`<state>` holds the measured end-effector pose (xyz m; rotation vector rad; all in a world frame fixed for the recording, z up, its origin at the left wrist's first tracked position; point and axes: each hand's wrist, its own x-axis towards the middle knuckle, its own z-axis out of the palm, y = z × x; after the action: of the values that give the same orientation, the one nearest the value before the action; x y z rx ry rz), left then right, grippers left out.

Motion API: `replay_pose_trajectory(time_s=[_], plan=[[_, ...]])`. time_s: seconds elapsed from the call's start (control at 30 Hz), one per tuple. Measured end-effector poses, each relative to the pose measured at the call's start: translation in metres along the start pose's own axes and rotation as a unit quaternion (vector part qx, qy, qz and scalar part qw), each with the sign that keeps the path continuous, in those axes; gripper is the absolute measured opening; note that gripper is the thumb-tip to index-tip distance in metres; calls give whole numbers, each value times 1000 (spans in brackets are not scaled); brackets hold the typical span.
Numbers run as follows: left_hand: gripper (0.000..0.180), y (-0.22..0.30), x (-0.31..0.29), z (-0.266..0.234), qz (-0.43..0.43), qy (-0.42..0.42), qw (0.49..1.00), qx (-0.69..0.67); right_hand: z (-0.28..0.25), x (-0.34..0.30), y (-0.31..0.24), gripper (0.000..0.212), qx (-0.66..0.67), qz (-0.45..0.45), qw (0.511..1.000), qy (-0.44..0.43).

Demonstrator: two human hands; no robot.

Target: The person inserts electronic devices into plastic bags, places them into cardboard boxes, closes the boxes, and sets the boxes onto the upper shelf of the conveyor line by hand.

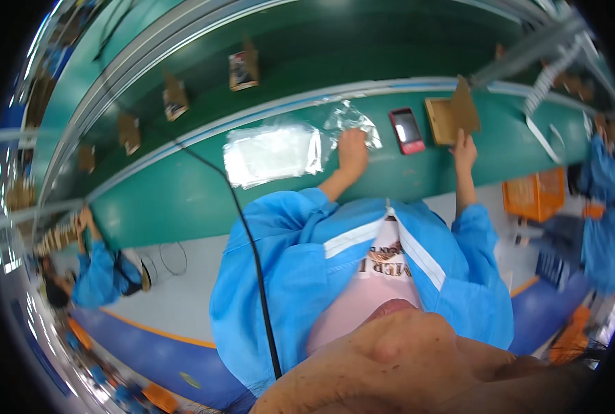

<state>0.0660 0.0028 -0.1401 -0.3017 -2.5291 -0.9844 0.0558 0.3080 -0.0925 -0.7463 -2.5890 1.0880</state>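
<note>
My left hand [352, 153] rests on the green worktop with its fingers curled onto a crumpled clear plastic bag [360, 123]. Left of it lies a flat stack of clear plastic bags [271, 154], shiny with glare. My right hand [465, 149] pinches the near edge of an open brown cardboard box [439, 121], by its raised flap [465, 109]. Between my hands lies a red handheld device with a dark screen [407, 130], apart from both. The box's inside looks plain brown; the tips of my left fingers are hard to make out.
Beyond the worktop's raised rail [294, 102], a dark green belt carries several small open boxes, one [243, 69] near the middle. A black cable [242, 214] hangs across the left. An orange crate [537, 194] stands at right. Co-workers in blue sit at both sides.
</note>
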Motion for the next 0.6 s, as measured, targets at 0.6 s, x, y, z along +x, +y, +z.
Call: replay_pose_trajectory(time_s=[0.6], plan=[[7, 18, -4, -38, 40, -57, 998, 6, 71, -25, -124, 75, -192, -170, 931, -261]])
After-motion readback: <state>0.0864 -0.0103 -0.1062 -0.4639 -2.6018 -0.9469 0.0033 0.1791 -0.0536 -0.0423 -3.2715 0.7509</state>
